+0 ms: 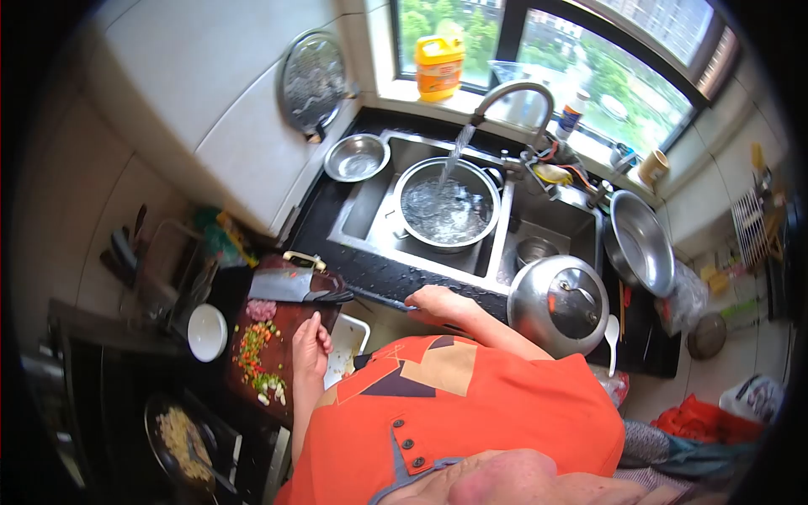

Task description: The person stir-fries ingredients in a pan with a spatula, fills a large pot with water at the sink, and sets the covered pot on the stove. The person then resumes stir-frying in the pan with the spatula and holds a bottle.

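My left hand [311, 343] hovers by the right edge of a dark red cutting board [286, 380], fingers loosely curled and apart, with nothing in it. On the board lie a cleaver [282, 284], a small lump of minced meat [261, 310] and chopped vegetables [254, 349]. My right hand [436, 305] is closed at the front edge of the counter; what its fingers hold, if anything, is too small to make out. Beyond it, water runs from the faucet [515, 87] into a steel pot [404, 220] standing in the left sink basin.
A large domed lid [530, 307] rests on the counter right of my right hand, with a white spoon [612, 341] beside it. Steel basins [619, 220] flank the sink. On the left are a white bowl [207, 332] and a pan of food [178, 438]. Below stands a white container [358, 332].
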The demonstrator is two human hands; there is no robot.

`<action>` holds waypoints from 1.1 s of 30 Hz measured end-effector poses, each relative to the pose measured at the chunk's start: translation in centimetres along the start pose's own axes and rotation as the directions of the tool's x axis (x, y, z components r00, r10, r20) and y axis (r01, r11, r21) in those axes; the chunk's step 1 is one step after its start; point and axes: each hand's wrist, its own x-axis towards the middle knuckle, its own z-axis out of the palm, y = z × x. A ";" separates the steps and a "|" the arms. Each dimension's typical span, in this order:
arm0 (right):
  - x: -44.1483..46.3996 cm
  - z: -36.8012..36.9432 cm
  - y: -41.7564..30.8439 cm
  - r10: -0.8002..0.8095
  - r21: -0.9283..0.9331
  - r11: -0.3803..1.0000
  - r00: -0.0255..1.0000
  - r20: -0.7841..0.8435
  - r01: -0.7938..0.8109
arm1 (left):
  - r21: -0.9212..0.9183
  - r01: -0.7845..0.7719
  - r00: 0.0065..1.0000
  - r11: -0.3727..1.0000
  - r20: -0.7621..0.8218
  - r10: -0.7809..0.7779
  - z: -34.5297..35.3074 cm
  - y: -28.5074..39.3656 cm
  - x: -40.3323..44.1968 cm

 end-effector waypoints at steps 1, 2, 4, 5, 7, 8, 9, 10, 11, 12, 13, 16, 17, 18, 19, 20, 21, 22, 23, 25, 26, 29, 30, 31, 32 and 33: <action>0.2 0.1 0.1 -0.016 -0.003 1.000 1.000 -0.002 0.016 | 0.012 -0.005 1.000 1.000 -0.010 0.005 -0.4 -0.1 -0.1; 0.4 0.0 -0.1 -0.025 -0.005 1.000 1.000 0.008 0.025 | -0.003 -0.018 1.000 1.000 -0.025 0.018 -0.7 -0.2 -0.3; 1.0 0.6 -0.3 -0.039 -0.039 0.998 0.999 0.019 0.040 | -0.009 -0.046 0.998 0.999 -0.032 0.046 -1.5 -0.4 -0.8; 1.1 0.5 -0.7 -0.035 -0.046 0.998 0.999 0.023 0.036 | -0.004 -0.066 0.997 0.998 -0.027 0.065 -1.8 -0.6 -0.8; 1.4 0.7 -1.2 -0.083 -0.048 0.995 0.997 -0.003 0.082 | -0.026 -0.067 0.996 0.997 -0.052 0.066 -2.2 -0.8 -1.3; 1.4 0.8 -1.6 -0.103 -0.057 0.993 0.995 0.001 0.103 | -0.043 -0.075 0.994 0.996 -0.078 0.071 -2.4 -0.8 -1.6; 1.5 0.9 -2.0 -0.124 -0.066 0.990 0.992 0.005 0.125 | -0.046 -0.070 0.995 0.997 -0.080 0.066 -2.7 -0.8 -1.8; 1.5 1.1 -2.2 -0.165 -0.066 0.984 0.986 -0.025 0.163 | -0.062 -0.069 0.994 0.996 -0.093 0.063 -2.9 -0.9 -2.0; 1.5 1.3 -2.4 -0.162 -0.066 0.985 0.987 -0.021 0.161 | -0.078 -0.068 0.993 0.995 -0.105 0.060 -3.1 -0.9 -2.2; 1.6 1.3 -2.7 -0.175 -0.077 0.982 0.984 -0.012 0.174 | -0.089 -0.077 0.993 0.993 -0.091 0.069 -3.4 -1.1 -2.2; 1.6 1.4 -2.8 -0.187 -0.089 0.979 0.982 -0.003 0.186 | -0.091 -0.072 0.994 0.993 -0.091 0.064 -3.6 -1.2 -2.4; 1.2 1.7 -3.4 -0.151 -0.084 0.985 0.988 0.022 0.153 | -0.096 -0.059 0.995 0.994 -0.084 0.051 -3.6 -1.2 -2.5; 1.0 1.9 -3.4 -0.145 -0.082 0.986 0.989 0.023 0.147 | -0.098 -0.057 0.996 0.994 -0.079 0.050 -3.5 -1.2 -2.6; 0.9 2.1 -3.3 -0.132 -0.079 0.988 0.991 0.023 0.134 | -0.100 -0.056 0.996 0.993 -0.073 0.049 -3.4 -1.2 -2.5; 0.6 2.1 -3.3 -0.120 -0.076 0.990 0.992 0.023 0.122 | -0.100 -0.051 0.997 0.994 -0.070 0.044 -3.4 -1.3 -2.4; 0.4 2.1 -3.4 -0.116 -0.074 0.990 0.993 0.025 0.117 | -0.094 -0.046 0.997 0.994 -0.063 0.041 -3.4 -1.3 -2.3; 0.0 2.0 -3.5 -0.082 -0.085 0.993 0.996 0.040 0.086 | -0.088 -0.042 0.998 0.995 -0.055 0.038 -3.4 -1.4 -2.2; -0.3 1.9 -3.7 -0.049 -0.095 0.994 0.997 0.056 0.054 | -0.088 -0.038 0.998 0.995 -0.054 0.033 -3.3 -1.4 -2.1; -0.4 1.9 -3.8 -0.045 -0.092 0.994 0.997 0.058 0.050 | -0.084 -0.031 0.998 0.996 -0.055 0.027 -3.3 -1.4 -2.1; -0.7 1.9 -3.8 0.001 -0.057 0.998 0.997 0.080 0.003 | -0.078 -0.020 0.999 0.997 -0.052 0.016 -3.4 -1.5 -2.1; -0.8 2.1 -3.8 0.006 -0.054 0.999 0.997 0.080 -0.002 | -0.079 -0.017 0.999 0.997 -0.039 0.014 -3.5 -1.5 -2.0; -0.8 2.7 -3.6 0.009 -0.056 0.998 0.998 0.058 -0.006 | -0.081 -0.005 1.000 0.997 -0.025 0.003 -3.7 -1.6 -1.7; -0.7 3.0 -3.5 0.009 -0.060 0.998 0.998 0.059 -0.006 | -0.084 0.003 1.000 0.996 -0.028 -0.005 -3.7 -1.7 -1.7; -0.7 3.2 -3.4 0.009 -0.064 0.998 0.998 0.061 -0.005 | -0.084 0.008 1.000 0.996 -0.029 -0.011 -3.8 -1.7 -1.6; -0.7 3.5 -3.3 0.010 -0.062 0.998 0.998 0.064 -0.007 | -0.084 0.006 1.000 0.996 -0.020 -0.008 -3.8 -1.8 -1.6; -0.6 3.7 -3.2 0.011 -0.066 0.998 0.998 0.065 -0.007 | -0.084 0.002 1.000 0.996 -0.010 -0.003 -3.8 -1.8 -1.6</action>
